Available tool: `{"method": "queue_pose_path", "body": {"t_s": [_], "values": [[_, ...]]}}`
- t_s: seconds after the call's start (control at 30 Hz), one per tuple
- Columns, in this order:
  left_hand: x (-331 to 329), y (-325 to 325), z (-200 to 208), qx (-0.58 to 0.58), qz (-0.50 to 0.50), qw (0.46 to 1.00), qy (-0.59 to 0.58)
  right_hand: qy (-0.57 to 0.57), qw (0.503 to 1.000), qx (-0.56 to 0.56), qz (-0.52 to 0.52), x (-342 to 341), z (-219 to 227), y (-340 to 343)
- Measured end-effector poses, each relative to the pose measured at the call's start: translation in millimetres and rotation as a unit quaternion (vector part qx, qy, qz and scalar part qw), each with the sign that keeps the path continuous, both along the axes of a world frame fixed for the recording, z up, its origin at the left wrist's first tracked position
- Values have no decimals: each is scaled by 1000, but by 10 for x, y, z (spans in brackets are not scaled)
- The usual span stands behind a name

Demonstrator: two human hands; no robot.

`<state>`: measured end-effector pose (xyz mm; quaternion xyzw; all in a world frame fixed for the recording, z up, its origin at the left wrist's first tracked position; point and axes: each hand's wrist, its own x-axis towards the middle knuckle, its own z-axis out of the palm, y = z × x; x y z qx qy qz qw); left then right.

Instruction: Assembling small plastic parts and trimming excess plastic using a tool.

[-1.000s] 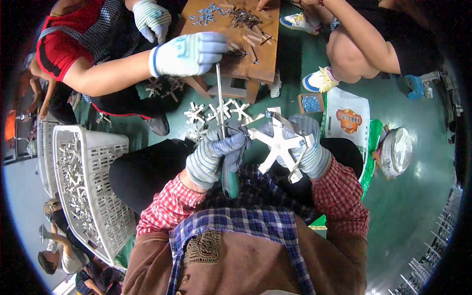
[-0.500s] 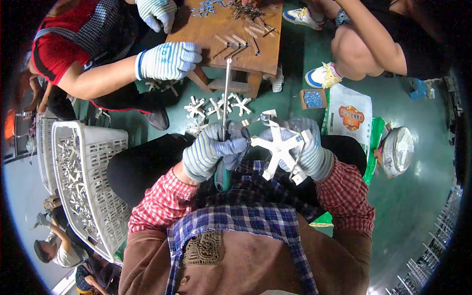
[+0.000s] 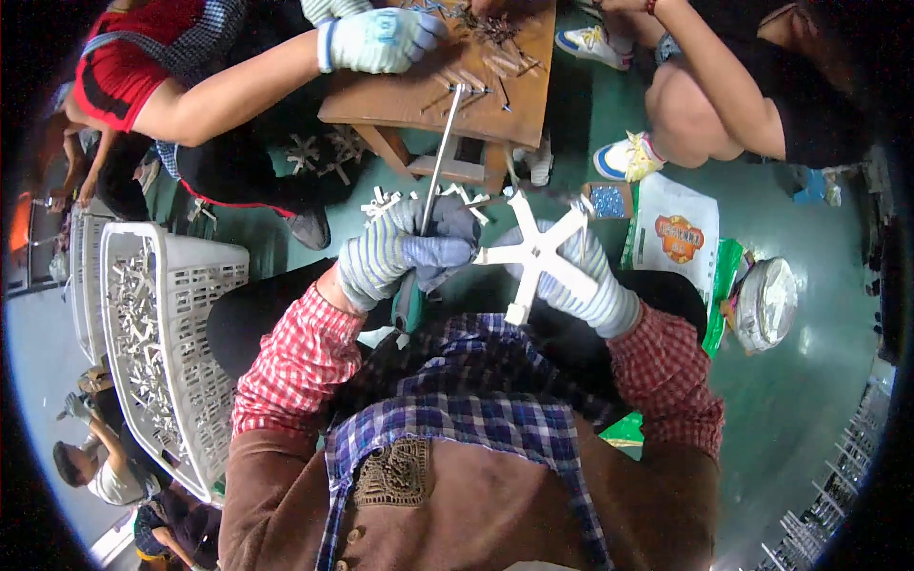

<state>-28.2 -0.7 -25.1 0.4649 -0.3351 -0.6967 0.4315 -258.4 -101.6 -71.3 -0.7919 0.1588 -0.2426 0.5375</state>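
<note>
In its striped glove, my left hand (image 3: 381,262) is closed around a long screwdriver (image 3: 441,167) with a teal handle. The shaft points up and away, and the handle hangs below the fist. My left fingertips are at the end of one arm of a white five-armed star-shaped base (image 3: 539,253); whether they pinch a small part there is hidden. My right hand (image 3: 600,295), also gloved, grips the base from behind and the right, above my lap. More white star-shaped pieces (image 3: 386,202) lie on the floor beyond my left hand.
A white basket (image 3: 205,276) full of white pieces stands at the left. Ahead is a wooden table (image 3: 381,107) with small rods; a co-worker's gloved hand (image 3: 386,40) is over it. A small box of blue parts (image 3: 609,200), a printed sack (image 3: 676,224) and a round wrapped bundle (image 3: 766,305) sit right.
The star-shaped base has turned in my right hand. My left hand and the screwdriver handle have shifted slightly left, tilting the shaft. The co-worker's gloved hand has moved farther over the table.
</note>
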Motion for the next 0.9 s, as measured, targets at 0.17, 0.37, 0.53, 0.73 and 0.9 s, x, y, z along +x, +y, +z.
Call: {"method": "queue_pose_path", "body": {"t_s": [0.17,0.37,0.53,0.73,0.9], "values": [[19,-14,84,-60,31,996,-56,71,988,-105,88,-9,-60,142],[162,136,364,17,159,986,-47,49,998,2,30,-55,-173,94],[167,580,880,121,30,989,-75,174,982,1,-74,-146,-167,28],[55,714,1045,163,-126,978,29,91,943,-297,-119,-135,-156,-127],[-111,781,991,153,-31,983,93,83,903,-391,-160,-251,-196,-136]]}}
